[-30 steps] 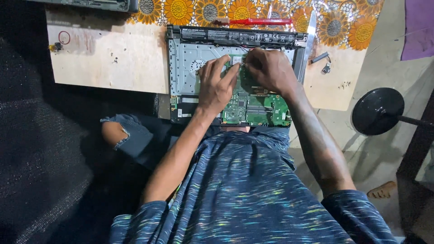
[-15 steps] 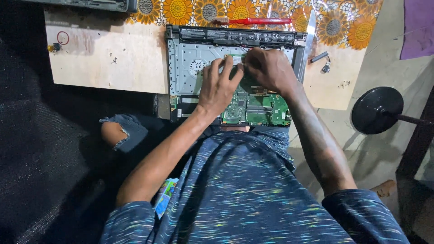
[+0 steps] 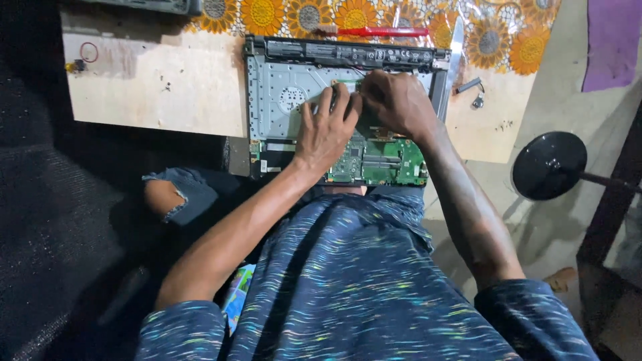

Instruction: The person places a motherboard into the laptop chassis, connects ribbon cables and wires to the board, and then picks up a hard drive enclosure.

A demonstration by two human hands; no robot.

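An open laptop (image 3: 294, 100) lies bottom side up on a wood board (image 3: 160, 87), w/ its near edge by the person's lap. Its cover is off, so the grey metal inside shows. A green circuit board (image 3: 391, 164) sits in the near part, and a long black battery (image 3: 348, 52) runs along the far edge.

Both hands are on the laptop, close together near the middle. The left hand (image 3: 324, 134) lies flat, palm down, fingers (image 3: 328, 103) spread a bit and pointing away from the person. It covers part of the green board and the grey metal. It looks open, pressing down, not wrapped round anything.

The right hand (image 3: 398, 100) is curled, knuckles up, just right of the left hand. Its fingertips bend down to a spot next to the left fingertips. The 2 hands touch or nearly touch there. Can't tell if it pinches something small; the fingers hide that spot.

A red tool (image 3: 381, 31) lies past the laptop on a sunflower cloth (image 3: 267, 13). A small metal part (image 3: 471, 90) lies on the wood, right of the laptop. A black round base (image 3: 548, 166) on a rod stands on the floor further right. The person wears a dark blue speckled shirt (image 3: 361, 281) and ripped jeans (image 3: 194, 194).
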